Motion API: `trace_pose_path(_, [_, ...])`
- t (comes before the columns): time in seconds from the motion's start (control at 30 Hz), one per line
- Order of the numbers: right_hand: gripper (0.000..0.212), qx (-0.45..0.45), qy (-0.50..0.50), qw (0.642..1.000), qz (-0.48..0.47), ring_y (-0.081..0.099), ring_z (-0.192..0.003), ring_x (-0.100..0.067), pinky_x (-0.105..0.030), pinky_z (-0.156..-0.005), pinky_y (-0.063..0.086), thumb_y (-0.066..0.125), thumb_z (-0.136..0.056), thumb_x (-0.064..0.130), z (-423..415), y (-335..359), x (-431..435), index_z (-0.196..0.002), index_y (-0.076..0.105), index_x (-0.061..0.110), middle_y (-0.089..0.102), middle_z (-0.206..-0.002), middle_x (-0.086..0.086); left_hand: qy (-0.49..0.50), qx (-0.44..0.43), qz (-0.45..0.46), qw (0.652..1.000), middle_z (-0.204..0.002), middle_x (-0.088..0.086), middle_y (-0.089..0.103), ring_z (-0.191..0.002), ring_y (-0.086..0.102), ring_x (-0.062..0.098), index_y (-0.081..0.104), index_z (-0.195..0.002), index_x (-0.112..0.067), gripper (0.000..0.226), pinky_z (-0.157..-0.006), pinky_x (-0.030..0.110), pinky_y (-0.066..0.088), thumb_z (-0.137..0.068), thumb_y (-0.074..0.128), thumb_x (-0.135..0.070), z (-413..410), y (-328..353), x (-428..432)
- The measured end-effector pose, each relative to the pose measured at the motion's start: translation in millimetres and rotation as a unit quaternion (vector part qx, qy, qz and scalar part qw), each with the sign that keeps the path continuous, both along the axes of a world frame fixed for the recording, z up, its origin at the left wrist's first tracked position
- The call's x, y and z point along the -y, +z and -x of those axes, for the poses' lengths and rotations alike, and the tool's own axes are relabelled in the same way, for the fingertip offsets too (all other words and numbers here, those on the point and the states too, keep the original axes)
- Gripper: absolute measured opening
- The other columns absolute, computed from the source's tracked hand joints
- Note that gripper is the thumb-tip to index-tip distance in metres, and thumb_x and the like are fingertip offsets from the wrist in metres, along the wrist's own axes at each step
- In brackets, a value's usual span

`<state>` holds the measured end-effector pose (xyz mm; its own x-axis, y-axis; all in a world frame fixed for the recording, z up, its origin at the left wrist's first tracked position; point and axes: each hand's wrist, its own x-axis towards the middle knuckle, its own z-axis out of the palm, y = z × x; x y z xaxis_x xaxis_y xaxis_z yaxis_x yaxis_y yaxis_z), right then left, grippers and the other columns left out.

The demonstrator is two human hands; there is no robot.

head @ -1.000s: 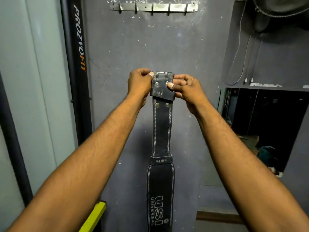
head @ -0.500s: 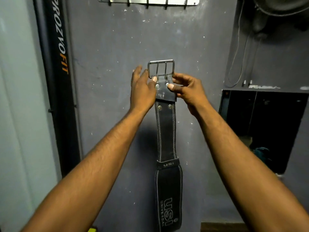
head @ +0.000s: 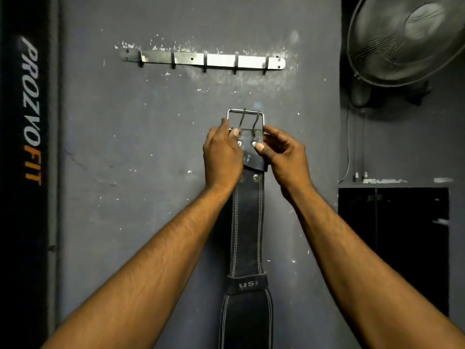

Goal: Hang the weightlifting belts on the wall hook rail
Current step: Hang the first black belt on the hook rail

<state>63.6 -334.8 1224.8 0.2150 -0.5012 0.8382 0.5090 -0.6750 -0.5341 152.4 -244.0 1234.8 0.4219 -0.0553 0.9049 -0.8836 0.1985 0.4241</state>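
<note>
1. Grey, paint-flecked wall (head: pixel 141 152) filled the view, with the metal hook rail (head: pixel 202 60) mounted high and every hook bare.
2. Well below it, the black weightlifting belt (head: pixel 247 222) hung straight down, its steel buckle (head: pixel 245 120) uppermost.
3. Left hand (head: pixel 221 157) pinched the belt's top edge from the left, thumb on the leather.
4. Right hand (head: pixel 285 157) pinched the opposite edge, thumb beside a rivet.
5. Over on the right, a fan (head: pixel 407 39) sat high beside the wall.
</note>
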Motion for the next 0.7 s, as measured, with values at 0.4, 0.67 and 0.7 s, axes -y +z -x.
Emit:
trace_pose_path(0.4, [0.045, 0.068, -0.013, 0.996, 0.061, 0.071, -0.105, -0.019, -0.043, -0.098, 0.057, 0.069, -0.086, -0.005, -10, 147, 85, -0.131, 0.063, 0.001, 0.074, -0.114, -0.007, -0.185, 0.031, -0.078, 0.979, -0.092, 0.006, 0.065, -0.089, 0.065, 0.024, 0.060, -0.126, -0.024, 0.042, -0.093, 0.051, 0.055, -0.085, 0.052, -0.018, -27, 163, 79])
trace_pose_path(0.67, [0.028, 0.033, -0.017, 0.996, 0.077, 0.071, -0.078, -0.012, -0.033, -0.085, 0.058, 0.067, -0.079, -0.006, -30, 201, 134, -0.106, 0.074, 0.001, 0.078, -0.084, 0.002, -0.106, 0.013, -0.125, 0.986, -0.114, 0.019, 0.070, -0.107, 0.067, 0.033, 0.068, -0.114, -0.004, 0.037, -0.093, 0.038, 0.055, -0.080, 0.056, -0.012, -34, 212, 114])
trace_pose_path(0.7, [0.028, 0.019, -0.020, 0.997, 0.073, 0.069, -0.074, -0.009, -0.031, -0.081, 0.058, 0.065, -0.081, -0.008, -31, 197, 138, -0.106, 0.075, 0.001, 0.077, -0.078, 0.006, -0.086, 0.019, -0.146, 0.985, -0.118, 0.021, 0.068, -0.111, 0.064, 0.034, 0.066, -0.117, -0.001, 0.034, -0.092, 0.035, 0.053, -0.086, 0.055, -0.010, -35, 207, 117])
